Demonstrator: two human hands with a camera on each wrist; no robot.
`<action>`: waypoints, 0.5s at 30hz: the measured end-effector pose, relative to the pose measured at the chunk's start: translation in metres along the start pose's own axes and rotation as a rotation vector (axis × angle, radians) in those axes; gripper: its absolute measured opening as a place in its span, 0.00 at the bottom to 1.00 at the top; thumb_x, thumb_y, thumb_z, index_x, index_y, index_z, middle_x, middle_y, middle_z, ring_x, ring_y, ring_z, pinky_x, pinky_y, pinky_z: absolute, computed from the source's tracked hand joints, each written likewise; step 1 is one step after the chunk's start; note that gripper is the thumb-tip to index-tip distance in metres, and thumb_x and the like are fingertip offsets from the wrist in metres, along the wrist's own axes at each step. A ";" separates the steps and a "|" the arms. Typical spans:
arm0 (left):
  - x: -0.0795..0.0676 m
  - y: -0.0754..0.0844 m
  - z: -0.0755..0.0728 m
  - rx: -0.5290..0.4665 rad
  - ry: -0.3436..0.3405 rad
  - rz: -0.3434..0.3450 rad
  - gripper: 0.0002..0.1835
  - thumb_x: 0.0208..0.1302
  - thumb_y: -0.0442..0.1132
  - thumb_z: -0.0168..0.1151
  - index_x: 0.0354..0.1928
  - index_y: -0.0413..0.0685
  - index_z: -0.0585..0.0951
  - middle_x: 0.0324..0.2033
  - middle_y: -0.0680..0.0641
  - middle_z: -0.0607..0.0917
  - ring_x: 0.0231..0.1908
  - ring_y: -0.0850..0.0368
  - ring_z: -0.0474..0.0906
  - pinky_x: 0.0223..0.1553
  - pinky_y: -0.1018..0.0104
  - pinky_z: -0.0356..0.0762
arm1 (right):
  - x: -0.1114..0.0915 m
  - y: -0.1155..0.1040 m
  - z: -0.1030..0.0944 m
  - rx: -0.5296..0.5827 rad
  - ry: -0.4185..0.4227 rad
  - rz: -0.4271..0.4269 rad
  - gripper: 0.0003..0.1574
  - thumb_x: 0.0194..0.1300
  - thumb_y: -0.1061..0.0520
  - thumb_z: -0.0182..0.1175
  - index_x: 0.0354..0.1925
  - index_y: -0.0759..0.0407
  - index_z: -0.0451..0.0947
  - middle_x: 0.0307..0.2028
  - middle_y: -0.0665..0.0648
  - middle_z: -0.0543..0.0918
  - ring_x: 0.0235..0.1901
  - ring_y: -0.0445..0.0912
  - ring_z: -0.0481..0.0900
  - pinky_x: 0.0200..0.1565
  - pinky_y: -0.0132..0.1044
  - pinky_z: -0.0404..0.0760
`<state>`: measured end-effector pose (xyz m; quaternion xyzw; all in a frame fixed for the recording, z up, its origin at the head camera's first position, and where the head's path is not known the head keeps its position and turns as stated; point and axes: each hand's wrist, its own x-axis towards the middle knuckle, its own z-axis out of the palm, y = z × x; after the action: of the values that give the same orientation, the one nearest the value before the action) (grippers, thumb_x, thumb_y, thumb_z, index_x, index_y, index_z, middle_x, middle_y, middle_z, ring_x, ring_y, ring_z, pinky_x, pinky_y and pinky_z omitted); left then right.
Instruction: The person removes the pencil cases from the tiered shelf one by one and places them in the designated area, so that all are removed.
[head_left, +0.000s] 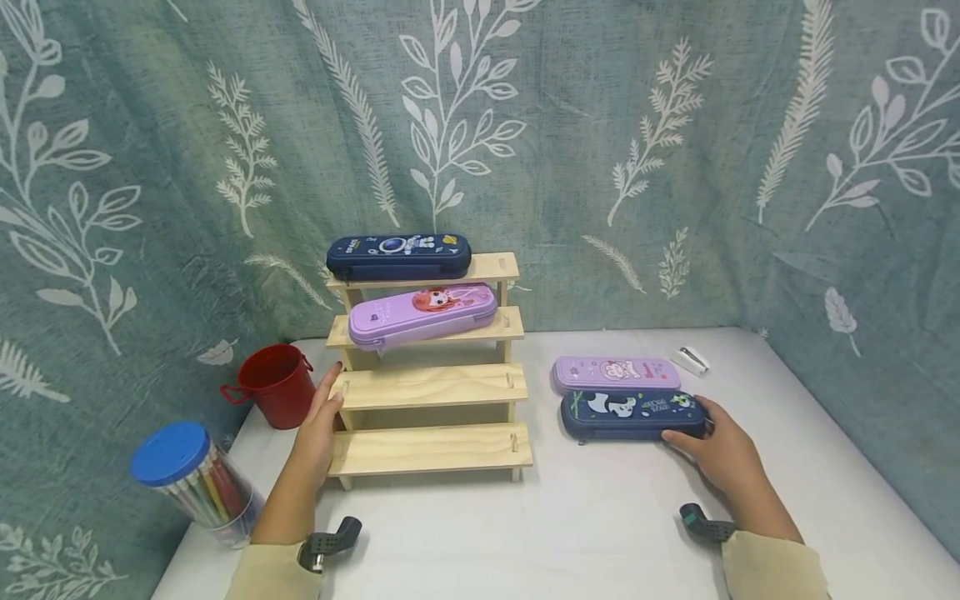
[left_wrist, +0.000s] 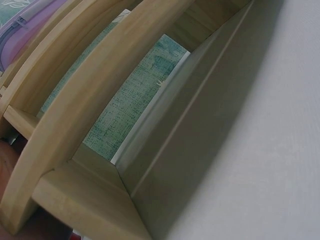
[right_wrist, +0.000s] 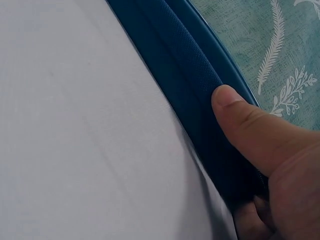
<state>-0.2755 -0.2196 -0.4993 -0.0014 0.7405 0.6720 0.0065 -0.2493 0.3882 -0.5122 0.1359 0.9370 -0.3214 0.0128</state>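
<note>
My right hand (head_left: 727, 450) grips the right end of a navy pencil case (head_left: 626, 417) with a panda on its lid. Its thumb (right_wrist: 245, 117) presses the front side along the zipper, and its other fingers are mostly hidden behind the case. My left hand (head_left: 318, 429) rests along the left side of a four-step wooden rack (head_left: 431, 450), fingers pointing away from me. In the left wrist view only a sliver of that hand shows past the rack's end. A navy astronaut pencil case (head_left: 397, 258) lies on the top step, and a purple pencil case (head_left: 423, 315) sits slightly askew one step lower.
Behind the panda case lies a lilac pencil case (head_left: 615, 373), with a small white stapler (head_left: 691, 361) at its back right. A red bucket (head_left: 277, 387) and a blue-lidded tub of pencils (head_left: 198, 483) stand left of the rack. Patterned green curtain (head_left: 555, 167) encloses the white table (head_left: 585, 525).
</note>
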 end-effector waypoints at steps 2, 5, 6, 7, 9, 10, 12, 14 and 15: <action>0.000 0.000 0.000 -0.001 0.001 -0.005 0.31 0.85 0.45 0.33 0.84 0.75 0.49 0.84 0.53 0.45 0.83 0.51 0.34 0.80 0.35 0.31 | 0.000 0.000 0.000 0.004 -0.003 0.002 0.80 0.56 0.20 0.67 0.84 0.61 0.41 0.77 0.79 0.53 0.75 0.79 0.51 0.69 0.77 0.55; 0.000 0.001 0.000 -0.003 0.000 0.000 0.31 0.85 0.45 0.33 0.84 0.75 0.49 0.84 0.53 0.44 0.83 0.50 0.33 0.80 0.35 0.30 | -0.001 -0.001 0.000 0.015 -0.011 0.010 0.81 0.56 0.20 0.68 0.84 0.61 0.41 0.78 0.78 0.52 0.75 0.78 0.50 0.70 0.77 0.55; 0.000 0.001 0.000 -0.003 -0.001 0.002 0.31 0.85 0.45 0.33 0.84 0.75 0.49 0.84 0.53 0.44 0.83 0.50 0.33 0.80 0.35 0.30 | -0.001 -0.001 0.000 0.018 -0.013 0.012 0.81 0.56 0.21 0.68 0.84 0.62 0.41 0.78 0.78 0.52 0.76 0.78 0.50 0.70 0.77 0.54; -0.001 0.001 0.000 -0.003 -0.002 0.005 0.31 0.85 0.45 0.33 0.84 0.75 0.49 0.84 0.52 0.44 0.83 0.50 0.33 0.80 0.35 0.30 | -0.002 -0.002 -0.001 0.022 -0.014 0.013 0.81 0.56 0.21 0.69 0.84 0.62 0.40 0.78 0.78 0.51 0.76 0.78 0.49 0.70 0.77 0.54; -0.001 0.002 0.000 -0.004 -0.004 0.012 0.31 0.85 0.45 0.33 0.84 0.75 0.49 0.84 0.52 0.43 0.83 0.50 0.32 0.80 0.35 0.30 | -0.002 -0.004 -0.001 0.028 -0.015 0.010 0.81 0.57 0.22 0.69 0.84 0.63 0.40 0.78 0.79 0.51 0.76 0.78 0.49 0.70 0.77 0.54; -0.001 0.002 0.000 -0.004 -0.005 0.012 0.31 0.85 0.45 0.33 0.84 0.74 0.49 0.84 0.52 0.43 0.83 0.50 0.32 0.80 0.35 0.29 | -0.003 -0.005 -0.001 0.032 -0.012 0.007 0.81 0.57 0.22 0.69 0.84 0.63 0.40 0.78 0.79 0.51 0.76 0.78 0.49 0.70 0.76 0.54; -0.001 0.002 0.000 -0.004 -0.004 0.008 0.31 0.85 0.45 0.33 0.84 0.74 0.49 0.84 0.52 0.43 0.83 0.51 0.31 0.80 0.35 0.29 | -0.003 -0.009 -0.001 0.048 0.005 -0.001 0.80 0.58 0.23 0.69 0.84 0.64 0.40 0.78 0.79 0.51 0.75 0.78 0.50 0.70 0.76 0.55; -0.001 0.001 0.000 -0.005 -0.003 0.007 0.31 0.85 0.44 0.33 0.84 0.74 0.49 0.84 0.52 0.43 0.83 0.50 0.31 0.80 0.34 0.29 | -0.005 -0.016 -0.001 0.069 0.043 -0.008 0.78 0.60 0.24 0.69 0.84 0.64 0.40 0.78 0.79 0.51 0.75 0.78 0.52 0.70 0.75 0.57; -0.001 0.001 0.000 -0.004 -0.001 0.006 0.31 0.85 0.44 0.33 0.84 0.74 0.49 0.84 0.52 0.43 0.83 0.50 0.31 0.80 0.35 0.29 | -0.007 -0.021 -0.001 0.085 0.069 -0.009 0.76 0.61 0.25 0.69 0.84 0.64 0.41 0.78 0.79 0.50 0.75 0.78 0.53 0.70 0.75 0.57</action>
<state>-0.2744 -0.2198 -0.4980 0.0011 0.7391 0.6736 0.0049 -0.2483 0.3718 -0.4981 0.1432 0.9231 -0.3560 -0.0265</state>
